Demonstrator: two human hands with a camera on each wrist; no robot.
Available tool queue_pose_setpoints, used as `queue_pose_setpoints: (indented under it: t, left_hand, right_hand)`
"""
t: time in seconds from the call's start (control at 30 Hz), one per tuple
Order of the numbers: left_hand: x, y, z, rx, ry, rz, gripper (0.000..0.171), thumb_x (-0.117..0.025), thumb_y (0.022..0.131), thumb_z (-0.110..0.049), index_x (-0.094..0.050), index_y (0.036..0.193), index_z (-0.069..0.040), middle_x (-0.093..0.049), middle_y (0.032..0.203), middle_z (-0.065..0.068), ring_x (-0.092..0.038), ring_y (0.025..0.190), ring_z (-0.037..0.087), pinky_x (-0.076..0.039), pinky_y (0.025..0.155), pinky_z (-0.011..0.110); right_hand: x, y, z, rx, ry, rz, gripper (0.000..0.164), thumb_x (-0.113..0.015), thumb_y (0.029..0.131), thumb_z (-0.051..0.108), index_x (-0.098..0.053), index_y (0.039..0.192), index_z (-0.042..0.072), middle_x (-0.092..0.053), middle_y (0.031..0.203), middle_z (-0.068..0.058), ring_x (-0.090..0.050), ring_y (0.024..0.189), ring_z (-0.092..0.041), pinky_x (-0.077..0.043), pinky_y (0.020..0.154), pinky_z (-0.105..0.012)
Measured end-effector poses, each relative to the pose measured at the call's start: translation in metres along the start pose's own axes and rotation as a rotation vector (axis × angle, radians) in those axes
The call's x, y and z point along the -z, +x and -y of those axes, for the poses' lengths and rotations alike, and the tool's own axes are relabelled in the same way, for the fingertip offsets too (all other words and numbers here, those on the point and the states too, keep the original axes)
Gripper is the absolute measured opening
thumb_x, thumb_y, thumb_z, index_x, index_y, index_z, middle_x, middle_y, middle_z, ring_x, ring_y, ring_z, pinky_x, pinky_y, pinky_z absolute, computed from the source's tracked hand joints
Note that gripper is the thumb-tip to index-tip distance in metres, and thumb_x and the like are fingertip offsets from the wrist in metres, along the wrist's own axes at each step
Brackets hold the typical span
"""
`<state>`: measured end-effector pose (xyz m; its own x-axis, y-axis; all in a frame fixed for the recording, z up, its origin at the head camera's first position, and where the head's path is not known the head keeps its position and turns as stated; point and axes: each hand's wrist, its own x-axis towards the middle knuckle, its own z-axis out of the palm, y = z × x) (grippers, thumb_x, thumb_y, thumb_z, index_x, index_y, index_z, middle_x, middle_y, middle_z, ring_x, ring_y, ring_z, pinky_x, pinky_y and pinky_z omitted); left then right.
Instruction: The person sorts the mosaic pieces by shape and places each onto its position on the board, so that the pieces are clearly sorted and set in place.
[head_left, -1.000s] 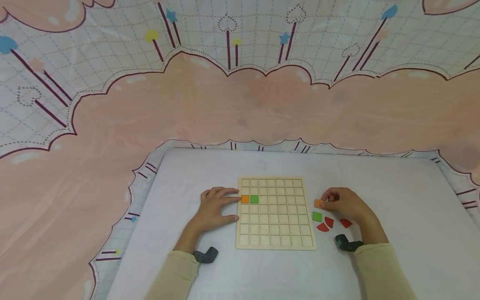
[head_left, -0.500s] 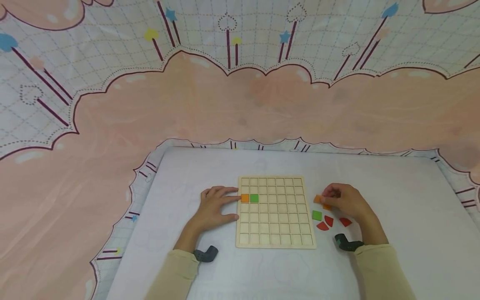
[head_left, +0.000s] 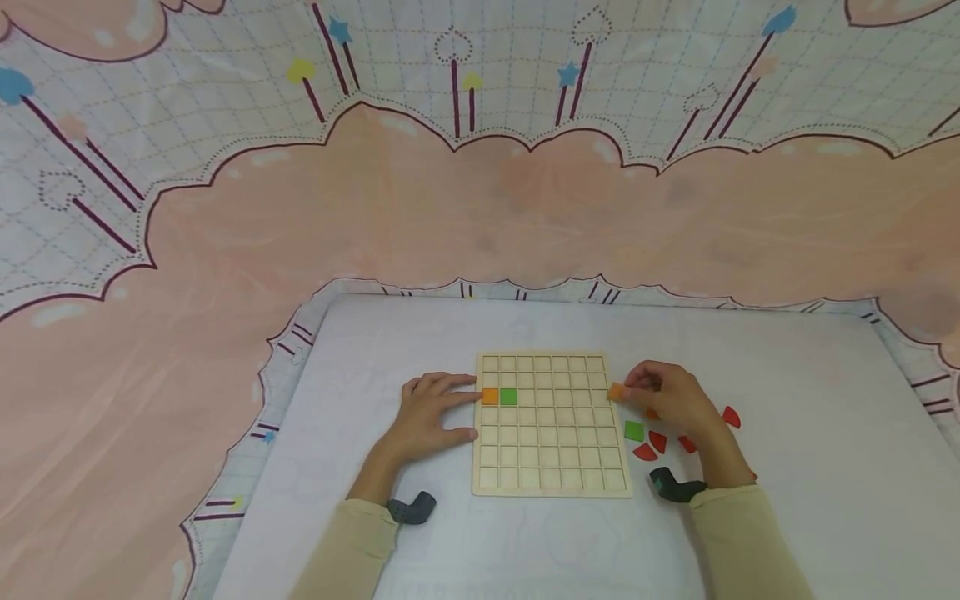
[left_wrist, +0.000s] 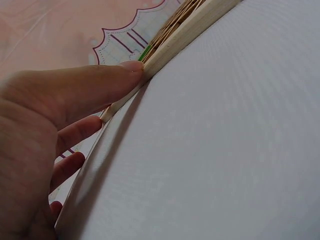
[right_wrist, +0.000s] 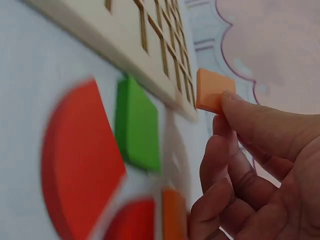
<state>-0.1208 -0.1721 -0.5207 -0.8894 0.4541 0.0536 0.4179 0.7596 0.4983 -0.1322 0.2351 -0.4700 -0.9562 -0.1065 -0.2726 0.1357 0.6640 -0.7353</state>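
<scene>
A wooden grid board (head_left: 551, 458) lies on the white table. In one row at its left side sit an orange square tile (head_left: 490, 397) and a green square tile (head_left: 508, 397). My left hand (head_left: 429, 421) touches the board's left edge with thumb and fingers extended; the left wrist view has the thumb (left_wrist: 107, 85) against the wooden rim. Between thumb and fingers, my right hand (head_left: 678, 404) pinches another orange square tile (right_wrist: 212, 90), raised by the board's right edge. Below that hand lies a further orange piece (right_wrist: 173, 215), partly hidden.
Right of the board lie a loose green square tile (head_left: 633, 431) and several red quarter-circle pieces (head_left: 645, 452), one farther right (head_left: 732, 417). The right forearm partly covers some pieces. A patterned cloth (head_left: 480, 217) rises beyond the table.
My right hand has moved left to the board's edge with the orange tile, leaving another orange piece on the table. More red pieces show beside the forearm. The left hand has stayed still.
</scene>
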Motion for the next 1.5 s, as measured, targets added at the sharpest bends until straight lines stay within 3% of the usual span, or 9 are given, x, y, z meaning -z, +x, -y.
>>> queue_pose_setpoints:
  t: [0.17, 0.33, 0.7, 1.07, 1.5]
  left_hand:
    - [0.001, 0.000, 0.000, -0.006, -0.005, -0.012, 0.059, -0.077, 0.082, -0.052, -0.066, 0.137, -0.030, -0.052, 0.153, -0.008, -0.039, 0.140, 0.024, -0.018, 0.113, 0.061]
    - [0.000, 0.001, 0.000, -0.009, -0.007, -0.008, 0.060, -0.077, 0.083, -0.052, -0.066, 0.137, -0.030, -0.052, 0.153, -0.008, -0.039, 0.141, 0.024, -0.018, 0.113, 0.060]
    - [0.000, 0.000, 0.000, -0.015, -0.014, -0.021, 0.059, -0.077, 0.082, -0.052, -0.067, 0.136, -0.030, -0.052, 0.153, -0.007, -0.039, 0.140, 0.024, -0.019, 0.113, 0.061]
    - [0.000, 0.000, -0.002, -0.008, -0.004, -0.013, 0.059, -0.077, 0.083, -0.051, -0.067, 0.136, -0.030, -0.052, 0.153, -0.008, -0.039, 0.140, 0.024, -0.020, 0.113, 0.061]
    - [0.003, -0.001, -0.005, 0.005, -0.013, 0.002, 0.058, -0.078, 0.083, -0.049, -0.067, 0.136, -0.029, -0.052, 0.154, -0.006, -0.038, 0.141, 0.025, -0.019, 0.113, 0.062]
  right_hand:
    - [-0.016, 0.007, 0.009, 0.003, 0.036, 0.012, 0.022, -0.075, 0.093, 0.030, -0.068, 0.103, 0.012, -0.068, 0.095, -0.006, -0.057, 0.089, -0.023, -0.049, 0.071, -0.030]
    - [-0.029, 0.015, 0.020, 0.073, 0.066, 0.034, 0.018, -0.075, 0.093, 0.024, -0.070, 0.105, 0.011, -0.069, 0.096, -0.006, -0.059, 0.090, -0.022, -0.049, 0.077, -0.032]
    - [-0.059, 0.029, 0.046, 0.135, 0.258, 0.129, 0.017, -0.076, 0.092, 0.017, -0.071, 0.103, 0.006, -0.067, 0.089, -0.005, -0.063, 0.075, -0.018, -0.055, 0.066, -0.029]
    - [-0.089, 0.041, 0.056, 0.107, 0.326, 0.109, 0.016, -0.078, 0.089, 0.019, -0.072, 0.100, 0.008, -0.067, 0.083, -0.002, -0.059, 0.072, -0.017, -0.050, 0.062, -0.027]
    - [-0.100, 0.043, 0.063, 0.046, 0.305, 0.079, 0.011, -0.081, 0.086, 0.015, -0.076, 0.093, 0.009, -0.068, 0.076, 0.000, -0.056, 0.061, -0.015, -0.048, 0.059, -0.027]
